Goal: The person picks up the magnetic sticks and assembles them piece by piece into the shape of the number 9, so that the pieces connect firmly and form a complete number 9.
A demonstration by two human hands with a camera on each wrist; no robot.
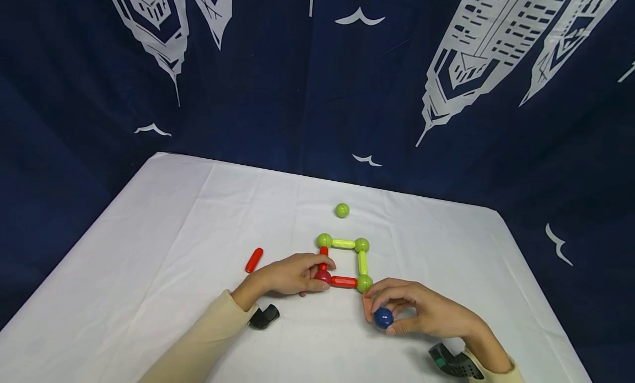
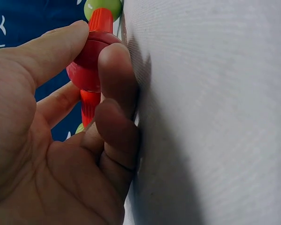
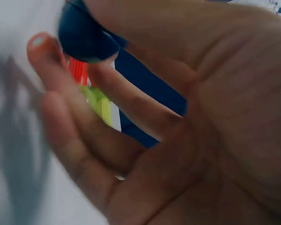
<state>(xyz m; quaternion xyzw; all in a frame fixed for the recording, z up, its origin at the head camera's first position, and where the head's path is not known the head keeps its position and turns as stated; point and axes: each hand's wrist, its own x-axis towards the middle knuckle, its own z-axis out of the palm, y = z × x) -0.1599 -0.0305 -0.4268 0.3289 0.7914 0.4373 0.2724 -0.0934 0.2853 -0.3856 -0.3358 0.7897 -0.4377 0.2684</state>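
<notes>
In the head view, my left hand pinches a red ball at the near left corner of a square of rods and balls. Two red rods, one of them the near rod, meet at that ball. Yellow-green rods and green balls form the other sides and corners. My right hand, just right of the near right corner, holds a blue ball between thumb and fingers. An orange rod shows beside the blue ball; whether the fingers grip it, I cannot tell.
A loose green ball lies beyond the square. Left of it lies a loose red rod, close to the left wrist. A white cloth covers the table, and a dark blue patterned curtain hangs behind its far edge.
</notes>
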